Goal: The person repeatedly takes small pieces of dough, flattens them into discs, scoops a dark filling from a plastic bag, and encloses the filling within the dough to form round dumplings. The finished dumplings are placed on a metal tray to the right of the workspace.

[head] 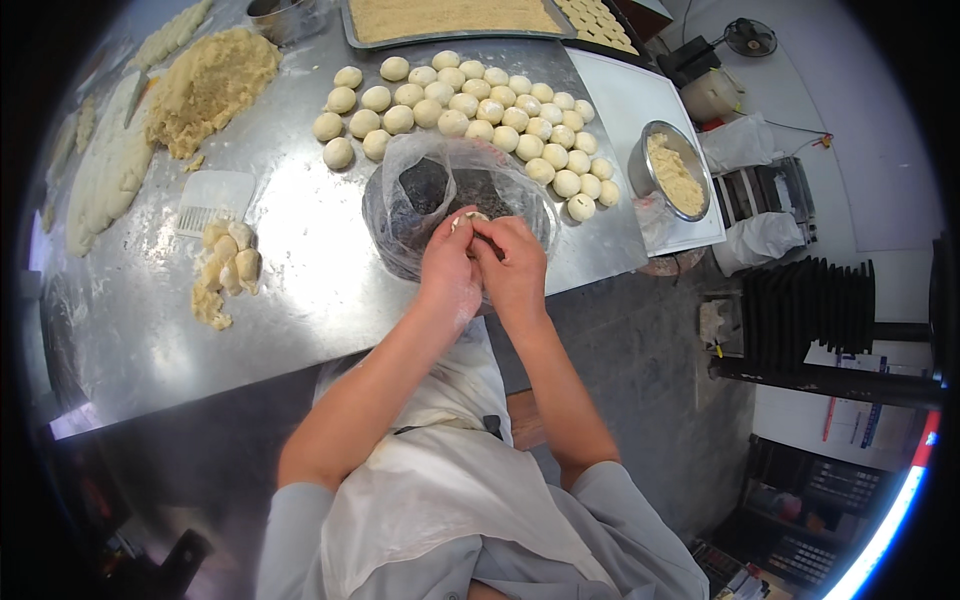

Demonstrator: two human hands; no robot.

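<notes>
Both hands meet over a bowl lined with a clear plastic bag that holds a dark, crumbly filling. My left hand cups a small piece of pale dough, mostly hidden by the fingers. My right hand pinches the same piece from the other side, thumb and fingers at its rim. Just beyond the bowl, many round dough balls stand in rows on the steel table. To the left lie a heap of small dough pieces and a white plastic scraper.
A large yellowish dough mass and long pale dough lie at the left. A tray of crumbs stands at the back. At the right, a steel bowl of pale yellow crumbly mixture sits on a white board.
</notes>
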